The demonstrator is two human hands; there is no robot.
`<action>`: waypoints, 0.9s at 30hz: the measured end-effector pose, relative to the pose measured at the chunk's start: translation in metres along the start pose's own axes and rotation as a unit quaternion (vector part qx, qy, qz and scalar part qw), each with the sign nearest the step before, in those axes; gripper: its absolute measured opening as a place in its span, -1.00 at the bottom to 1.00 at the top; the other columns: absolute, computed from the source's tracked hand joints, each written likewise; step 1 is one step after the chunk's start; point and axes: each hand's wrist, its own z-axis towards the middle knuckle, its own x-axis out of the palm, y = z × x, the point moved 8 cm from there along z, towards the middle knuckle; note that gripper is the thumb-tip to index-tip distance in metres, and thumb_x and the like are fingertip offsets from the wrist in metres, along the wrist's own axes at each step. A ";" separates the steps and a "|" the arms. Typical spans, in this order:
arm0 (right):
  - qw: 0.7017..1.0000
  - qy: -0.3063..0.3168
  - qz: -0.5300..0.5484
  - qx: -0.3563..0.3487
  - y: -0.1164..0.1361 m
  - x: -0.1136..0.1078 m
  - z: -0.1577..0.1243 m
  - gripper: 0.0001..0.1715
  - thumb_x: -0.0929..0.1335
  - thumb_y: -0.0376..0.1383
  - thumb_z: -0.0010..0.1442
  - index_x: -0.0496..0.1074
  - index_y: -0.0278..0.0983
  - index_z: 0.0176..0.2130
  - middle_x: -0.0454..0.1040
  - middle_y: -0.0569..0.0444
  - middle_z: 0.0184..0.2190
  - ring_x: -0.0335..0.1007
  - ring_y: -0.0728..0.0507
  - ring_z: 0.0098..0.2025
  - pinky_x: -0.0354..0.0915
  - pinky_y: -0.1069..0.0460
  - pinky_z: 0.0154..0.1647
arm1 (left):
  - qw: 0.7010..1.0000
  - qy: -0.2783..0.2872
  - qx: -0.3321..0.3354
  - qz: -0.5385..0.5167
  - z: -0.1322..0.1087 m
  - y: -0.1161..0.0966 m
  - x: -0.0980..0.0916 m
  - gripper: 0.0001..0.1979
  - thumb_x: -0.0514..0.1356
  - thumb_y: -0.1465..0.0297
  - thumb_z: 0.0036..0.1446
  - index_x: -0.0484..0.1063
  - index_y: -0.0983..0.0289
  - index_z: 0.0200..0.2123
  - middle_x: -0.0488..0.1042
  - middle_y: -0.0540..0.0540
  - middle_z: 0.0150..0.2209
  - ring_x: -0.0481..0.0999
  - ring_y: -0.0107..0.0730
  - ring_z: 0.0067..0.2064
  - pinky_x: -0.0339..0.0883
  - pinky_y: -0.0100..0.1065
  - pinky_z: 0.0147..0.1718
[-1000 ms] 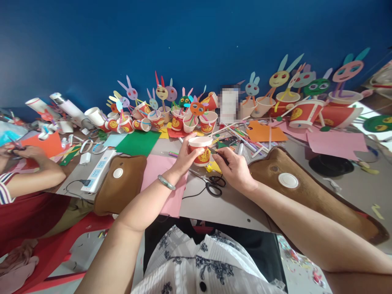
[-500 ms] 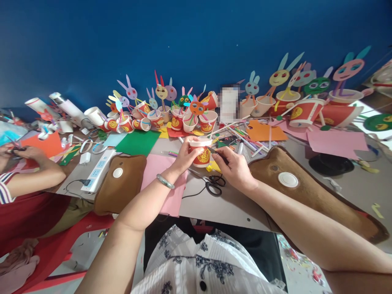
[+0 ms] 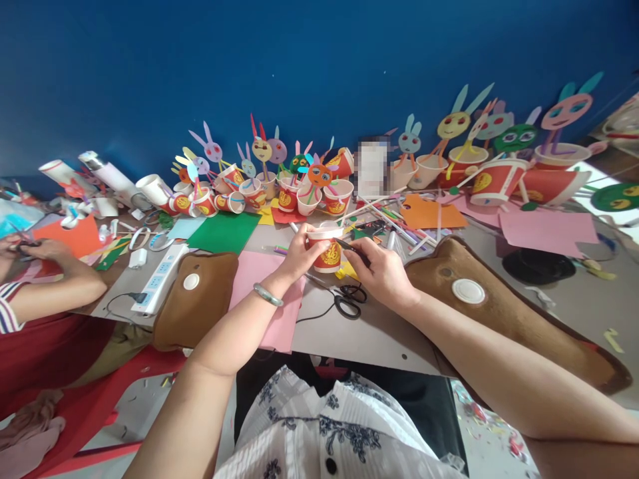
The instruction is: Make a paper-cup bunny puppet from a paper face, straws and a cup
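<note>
My left hand [image 3: 301, 256] is wrapped round the side of a red and white paper cup [image 3: 327, 261], which stands upright with its pale rim on top. Held in my right hand [image 3: 384, 271] is a dark, narrow, pointed tool [image 3: 345, 245], like a small knife. Its tip meets the cup's right side just under the rim; whether it goes through the wall I cannot tell. Black-handled scissors [image 3: 347, 306] lie on the table just below the cup, between my hands. Bits of yellow paper [image 3: 348, 270] lie beside the cup.
Paper cups with rabbit-faced figures [image 3: 319, 175] line the blue wall. Brown plush warmers [image 3: 200, 293] flank my arms. Left are a power strip [image 3: 162, 278], green paper [image 3: 223, 231] and pink paper [image 3: 259, 273]. A co-worker's hand [image 3: 50, 249] holds scissors at far left.
The tool's tip and my right hand have shifted very slightly against the cup. My left hand keeps the same hold, and the whole view has drifted a little.
</note>
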 end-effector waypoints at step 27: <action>0.996 0.028 -0.050 -0.066 0.009 0.012 -0.010 -0.59 0.19 -0.06 0.38 0.44 -0.29 -0.11 0.57 -0.03 -0.44 0.51 -0.16 -0.46 0.26 0.04 -0.44 | 0.998 -0.060 0.008 0.001 -0.002 -0.011 -0.011 -0.67 0.16 0.13 0.28 0.22 0.24 -0.37 0.29 -0.01 -0.34 0.34 -0.42 -0.24 0.30 -0.35 -0.15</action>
